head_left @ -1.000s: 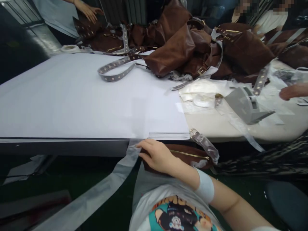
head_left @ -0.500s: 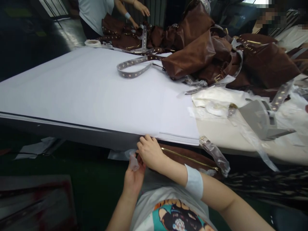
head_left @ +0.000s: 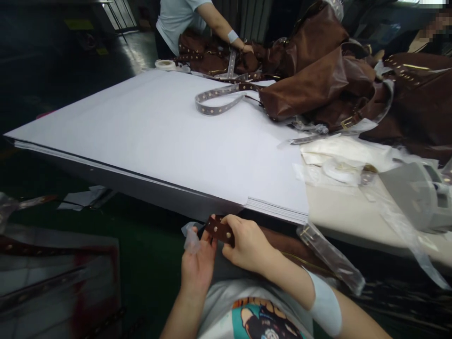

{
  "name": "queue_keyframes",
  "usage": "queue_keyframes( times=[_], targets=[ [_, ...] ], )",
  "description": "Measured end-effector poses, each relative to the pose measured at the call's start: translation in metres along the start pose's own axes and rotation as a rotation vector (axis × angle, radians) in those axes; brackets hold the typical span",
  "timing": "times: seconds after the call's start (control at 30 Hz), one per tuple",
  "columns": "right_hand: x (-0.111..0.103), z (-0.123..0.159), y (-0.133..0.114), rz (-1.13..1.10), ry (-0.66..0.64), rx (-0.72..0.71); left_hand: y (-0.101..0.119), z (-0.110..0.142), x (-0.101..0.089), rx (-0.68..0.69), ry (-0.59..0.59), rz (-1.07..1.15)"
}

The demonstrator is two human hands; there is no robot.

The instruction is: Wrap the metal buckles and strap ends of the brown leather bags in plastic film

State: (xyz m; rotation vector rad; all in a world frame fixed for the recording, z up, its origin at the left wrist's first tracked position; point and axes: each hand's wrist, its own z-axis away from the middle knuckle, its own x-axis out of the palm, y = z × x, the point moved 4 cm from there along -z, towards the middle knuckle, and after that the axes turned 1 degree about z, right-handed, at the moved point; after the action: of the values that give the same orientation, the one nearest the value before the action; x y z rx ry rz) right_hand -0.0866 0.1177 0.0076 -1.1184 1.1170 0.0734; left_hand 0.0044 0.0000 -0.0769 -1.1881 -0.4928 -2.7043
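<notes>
Brown leather strap piece (head_left: pixel 219 230) is the new bit here: half a second back the hands only had a scrap of film, and now this short studded length sits between them, just off the front edge of the white sheets, up over the person's lap. Right hand (head_left: pixel 247 245) has it pinched from above, with the thumb and fingers closed on the strap's right end, and that grip looks pretty firm. Left hand (head_left: pixel 198 268) is turned palm up near the other end, fingers curled in, with a clear film scrap (head_left: pixel 191 241) held among them and the fingertips against the strap, so that grip is closed too, though the exact hold is hard to make out from up here. Past the hands, a big stack of white sheets (head_left: pixel 158 136) lies on a cream tabletop (head_left: pixel 353 226), with a grey studded strap loop (head_left: pixel 219 100) on top and a heap of brown leather bags (head_left: pixel 307 84) behind it. Over to the right are a grey tape dispenser (head_left: pixel 413 197) and a clear plastic sleeve (head_left: pixel 330 256) with a buckle inside, hanging off the tabletop's edge. At the far end, a co-worker's hand (head_left: pixel 247 48) is down among more brown leather.
</notes>
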Motion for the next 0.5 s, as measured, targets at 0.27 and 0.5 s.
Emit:
queue_keyframes(
  times=[0.27, 0.5],
  targets=[
    [-0.021, 0.038, -0.025, -0.386, -0.058, -0.092, -0.004, 0.002, 0.005, -0.225, 0.090, 0.114],
    [-0.039, 0.084, -0.028, -0.463, -0.382, -0.033, 0.027, 0.009, 0.000, 0.206, 0.164, -0.146]
  ],
)
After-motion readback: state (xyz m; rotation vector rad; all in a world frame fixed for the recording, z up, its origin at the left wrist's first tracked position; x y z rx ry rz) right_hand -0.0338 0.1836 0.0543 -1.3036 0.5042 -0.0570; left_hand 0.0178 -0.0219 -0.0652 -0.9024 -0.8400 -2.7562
